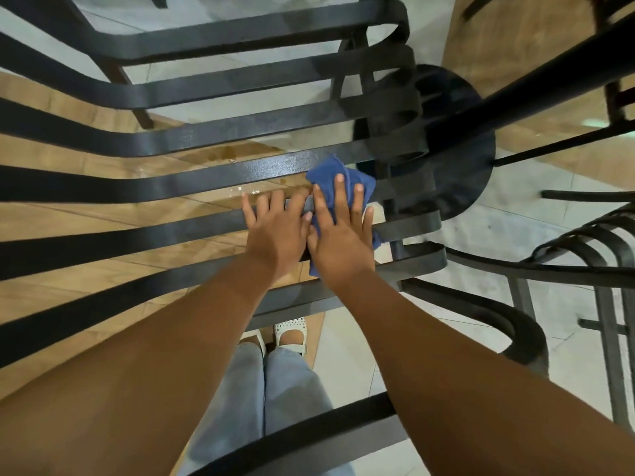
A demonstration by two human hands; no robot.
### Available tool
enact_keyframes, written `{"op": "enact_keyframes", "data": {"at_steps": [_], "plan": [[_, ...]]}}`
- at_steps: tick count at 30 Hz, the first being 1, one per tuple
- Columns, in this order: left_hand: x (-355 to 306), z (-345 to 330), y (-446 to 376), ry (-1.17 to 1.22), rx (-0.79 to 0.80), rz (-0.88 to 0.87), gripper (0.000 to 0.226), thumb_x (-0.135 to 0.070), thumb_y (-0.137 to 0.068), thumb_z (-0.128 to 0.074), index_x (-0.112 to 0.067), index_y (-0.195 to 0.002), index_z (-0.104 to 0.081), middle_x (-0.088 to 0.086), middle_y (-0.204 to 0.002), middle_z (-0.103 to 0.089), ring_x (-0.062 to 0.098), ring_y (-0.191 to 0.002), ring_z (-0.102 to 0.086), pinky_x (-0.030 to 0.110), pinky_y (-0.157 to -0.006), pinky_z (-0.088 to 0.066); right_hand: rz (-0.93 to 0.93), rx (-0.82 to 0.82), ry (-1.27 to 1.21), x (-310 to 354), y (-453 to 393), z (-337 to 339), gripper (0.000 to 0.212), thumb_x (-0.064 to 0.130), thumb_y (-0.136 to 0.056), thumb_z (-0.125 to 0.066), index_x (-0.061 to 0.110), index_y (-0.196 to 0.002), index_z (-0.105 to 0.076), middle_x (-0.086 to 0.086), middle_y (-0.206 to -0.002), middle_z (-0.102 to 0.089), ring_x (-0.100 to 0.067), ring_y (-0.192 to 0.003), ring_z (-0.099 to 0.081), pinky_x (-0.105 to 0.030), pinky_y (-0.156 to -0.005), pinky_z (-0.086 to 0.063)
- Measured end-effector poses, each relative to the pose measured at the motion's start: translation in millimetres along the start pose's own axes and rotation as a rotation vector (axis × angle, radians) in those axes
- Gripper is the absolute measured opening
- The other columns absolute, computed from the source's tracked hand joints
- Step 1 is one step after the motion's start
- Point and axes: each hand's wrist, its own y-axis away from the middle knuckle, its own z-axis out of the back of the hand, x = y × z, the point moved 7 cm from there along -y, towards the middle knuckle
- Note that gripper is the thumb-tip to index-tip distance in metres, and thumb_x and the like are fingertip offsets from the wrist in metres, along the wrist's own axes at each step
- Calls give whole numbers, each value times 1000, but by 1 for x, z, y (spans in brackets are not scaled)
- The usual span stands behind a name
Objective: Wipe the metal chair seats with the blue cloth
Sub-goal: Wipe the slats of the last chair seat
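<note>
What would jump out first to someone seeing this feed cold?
The blue cloth at centre frame, pressed flat on the dark metal seat slats by the right hand, with the left hand flat beside it. Through the gaps, wet spots glint on the tan floor just left of the hands.

The right hand (338, 242) covers most of the blue cloth (330, 176). At nine o'clock, the picture's edge cuts the seat slats (137, 187).
</note>
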Motion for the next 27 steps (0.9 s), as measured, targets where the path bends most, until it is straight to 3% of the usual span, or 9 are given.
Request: {"op": "enact_keyframes", "data": {"at_steps": [4, 9, 17, 20, 23, 27], "plan": [[2, -2, -3, -29, -7, 12, 41, -37, -99, -33, -25, -138, -36, 8, -126, -43, 29, -117, -35, 45, -107, -11, -112, -30, 7, -35, -6, 8, 63, 38, -100, -27, 30, -148, 13, -6, -155, 24, -29, -143, 20, -48, -114, 8], [2, -2, -3, -51, -24, -9, 41, -35, -99, -32, -22, -137, -37, 8, -123, -43, 28, -112, -36, 44, -103, -15, -276, -161, -76, -68, -9, 18, 63, 33, -99, -34, 26, -150, 1, -11, -157, 11, -34, -145, 8, -52, -115, -4], [5, -4, -4, -49, 55, -42, 42, -37, -100, -26, -25, -140, -30, 5, -123, -39, 25, -112, -34, 43, -102, -17, -463, -158, -212, -93, -13, 28, 63, 24, -100, -34, 19, -151, 3, -18, -156, 12, -36, -144, 8, -46, -116, -3], [8, -4, -6, 25, 110, -57, 42, -37, -100, -26, -27, -141, -28, 4, -124, -38, 23, -115, -32, 42, -104, -15, -409, -36, -155, -83, -7, 26, 67, 19, -100, -38, 14, -150, 6, -19, -155, 16, -38, -143, 10, -45, -116, -6], [11, -1, -3, 80, 110, -80, 45, -36, -100, -28, -29, -144, -25, 5, -128, -38, 23, -121, -31, 40, -107, -14, -379, 191, -10, -83, 6, 23, 76, 15, -98, -45, 14, -150, 10, -17, -155, 21, -39, -143, 10, -46, -115, -9], [28, 5, 8, 38, 61, -39, 49, -35, -100, -30, -28, -147, -18, 7, -135, -33, 24, -128, -25, 41, -111, -11, -395, 406, 96, -89, 33, 8, 90, 20, -95, -51, 18, -146, 24, -15, -150, 32, -41, -141, 16, -50, -115, -3]]}}
